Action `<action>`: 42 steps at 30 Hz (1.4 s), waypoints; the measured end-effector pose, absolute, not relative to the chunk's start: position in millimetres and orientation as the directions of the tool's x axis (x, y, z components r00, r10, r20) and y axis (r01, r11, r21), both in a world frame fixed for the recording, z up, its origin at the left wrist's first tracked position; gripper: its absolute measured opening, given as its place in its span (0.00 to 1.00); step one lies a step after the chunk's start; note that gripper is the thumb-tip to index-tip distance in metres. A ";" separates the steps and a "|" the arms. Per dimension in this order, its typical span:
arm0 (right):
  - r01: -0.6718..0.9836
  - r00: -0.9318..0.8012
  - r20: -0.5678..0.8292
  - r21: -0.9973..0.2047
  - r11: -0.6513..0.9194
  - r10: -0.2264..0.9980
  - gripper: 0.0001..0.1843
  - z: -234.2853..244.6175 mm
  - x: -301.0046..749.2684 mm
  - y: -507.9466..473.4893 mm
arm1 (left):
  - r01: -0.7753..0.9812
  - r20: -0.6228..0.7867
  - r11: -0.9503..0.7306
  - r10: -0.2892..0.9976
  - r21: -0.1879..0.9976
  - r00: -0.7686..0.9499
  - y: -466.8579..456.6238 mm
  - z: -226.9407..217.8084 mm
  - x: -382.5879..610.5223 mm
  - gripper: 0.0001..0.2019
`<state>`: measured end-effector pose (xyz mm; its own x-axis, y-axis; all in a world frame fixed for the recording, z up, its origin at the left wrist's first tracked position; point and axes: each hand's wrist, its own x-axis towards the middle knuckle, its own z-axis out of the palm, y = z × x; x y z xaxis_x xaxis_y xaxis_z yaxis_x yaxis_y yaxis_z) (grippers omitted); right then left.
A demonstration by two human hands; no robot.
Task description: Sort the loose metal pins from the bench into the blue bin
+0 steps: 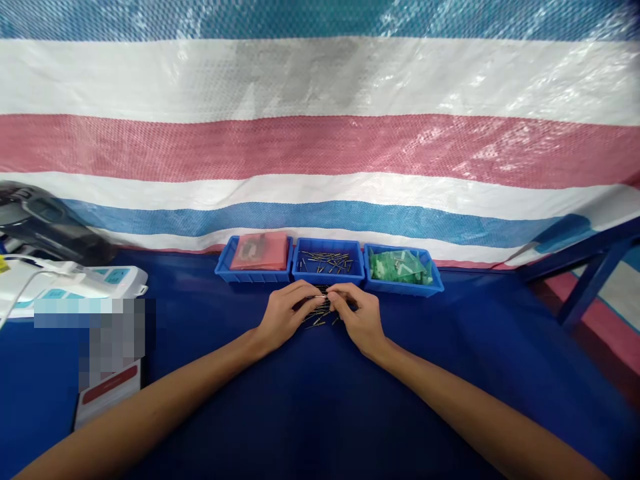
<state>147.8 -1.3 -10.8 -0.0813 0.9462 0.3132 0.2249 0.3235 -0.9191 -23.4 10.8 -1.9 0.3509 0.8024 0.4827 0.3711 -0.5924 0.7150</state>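
Before a striped sheet [320, 147], on a dark blue surface [320, 400], loose metal pins [315, 325] lie just in front of the middle tray [327, 277]. The left hand [284, 312] and right hand [361, 320] meet over them, fingers narrowed, seemingly around one slim metal pin [319, 296]. Thin and smooth, it could slip from an uneven pinch, and low knuckles might scatter the pile.

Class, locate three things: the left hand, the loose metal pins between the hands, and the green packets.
Left hand [284, 313]: head view, back of the hand.
Loose metal pins [321, 311]: head view, middle of the pile.
Green packets [399, 267]: head view, middle of the heap.
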 end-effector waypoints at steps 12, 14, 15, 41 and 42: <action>0.318 -0.097 0.341 -0.880 0.354 0.935 0.12 -8.8 147.7 -2.4 | 0.420 0.516 -0.572 0.819 0.705 0.250 7.1 -5.6 -26.3 0.09; 0.346 -0.115 0.349 -0.864 0.366 0.930 0.14 -8.1 147.4 -3.1 | 0.429 0.543 -0.598 0.799 0.677 0.257 5.8 -7.1 -27.2 0.10; 0.359 -0.126 0.354 -0.855 0.375 0.927 0.14 -7.9 147.1 -3.4 | 0.434 0.554 -0.609 0.791 0.664 0.261 5.2 -7.5 -27.5 0.10; 0.412 -0.146 0.385 -0.814 0.410 0.911 0.19 -6.5 147.4 -4.0 | 0.432 0.643 -0.687 0.717 0.585 0.269 4.4 -7.3 -28.7 0.10; 0.408 -0.146 0.382 -0.817 0.408 0.912 0.19 -6.2 147.5 -4.1 | 0.418 0.643 -0.686 0.719 0.595 0.264 4.5 -6.9 -28.3 0.09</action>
<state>147.5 -4.1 -6.2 -0.1459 0.9124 0.3824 0.4081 0.4076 -0.8169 -28.3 4.5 -6.9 0.2636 0.7189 0.6432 0.4184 -0.6860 0.5953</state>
